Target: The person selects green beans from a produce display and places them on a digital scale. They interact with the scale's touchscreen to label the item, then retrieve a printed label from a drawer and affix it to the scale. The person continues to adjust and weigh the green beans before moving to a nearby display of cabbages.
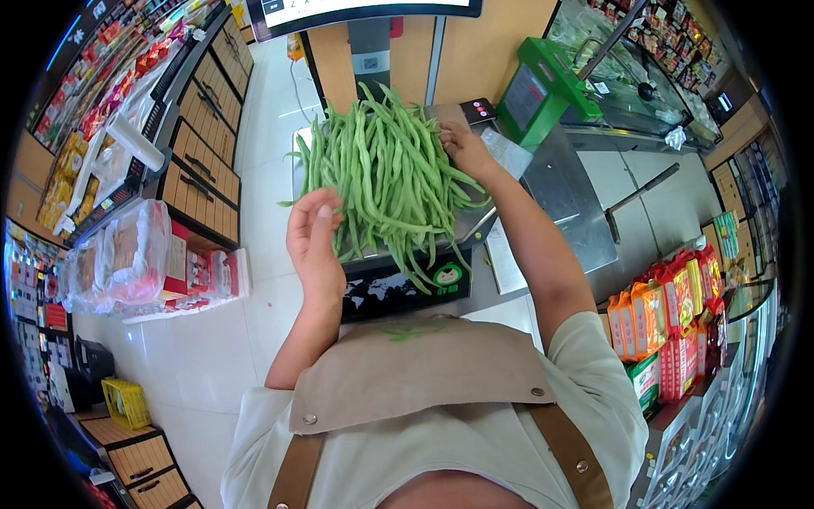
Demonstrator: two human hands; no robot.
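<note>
A big heap of long green beans [388, 172] lies on the metal plate of a weighing scale [480, 213] in front of me, some beans hanging over its near edge. At the heap's left side is my left hand [315, 229], palm turned inward and fingers curled, its fingertips by the beans. My right hand [463, 147] rests at the upper right edge of the heap, fingers bent against the beans; whether it grips any cannot be told. A clear plastic bag [505, 153] lies just beyond my right wrist.
A screen [369, 11] stands above the scale, with a green plastic stand [540, 92] to its right. A steel counter [566, 197] extends right. Packaged goods [668, 318] are stacked at the right; a wooden cabinet [203, 146] and bagged goods [121, 261] stand left.
</note>
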